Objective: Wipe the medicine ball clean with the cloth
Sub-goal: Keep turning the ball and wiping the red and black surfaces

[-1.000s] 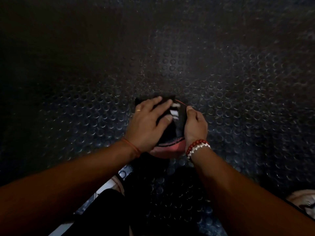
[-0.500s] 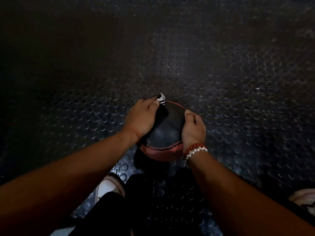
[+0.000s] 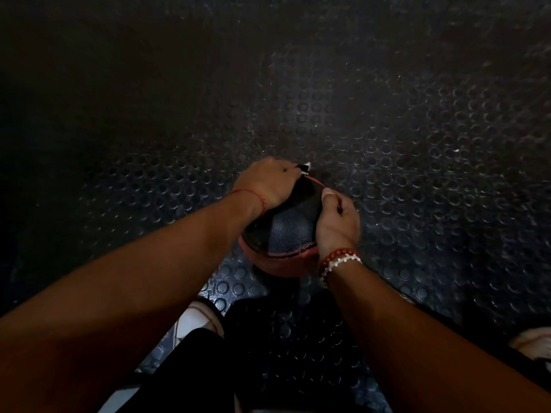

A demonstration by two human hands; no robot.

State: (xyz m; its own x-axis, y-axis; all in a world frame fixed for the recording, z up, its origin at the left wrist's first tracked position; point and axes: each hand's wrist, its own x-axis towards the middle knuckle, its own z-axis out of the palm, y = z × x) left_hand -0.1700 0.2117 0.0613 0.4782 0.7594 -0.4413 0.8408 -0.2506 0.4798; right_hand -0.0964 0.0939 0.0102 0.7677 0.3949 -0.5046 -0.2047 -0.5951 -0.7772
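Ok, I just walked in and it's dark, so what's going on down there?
A person bends over a black and red textured medicine ball on the studded black rubber floor. Their left hand grips a dark cloth with white markings against the ball's far top, while the right hand holds its right side steady.

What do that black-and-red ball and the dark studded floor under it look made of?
Black-and-red medicine ball: likely rubber, matte; its black panel shows a fine pebbled grain.
Dark studded floor: probably rubber matting with a slight sheen; its raised round studs catch the light.
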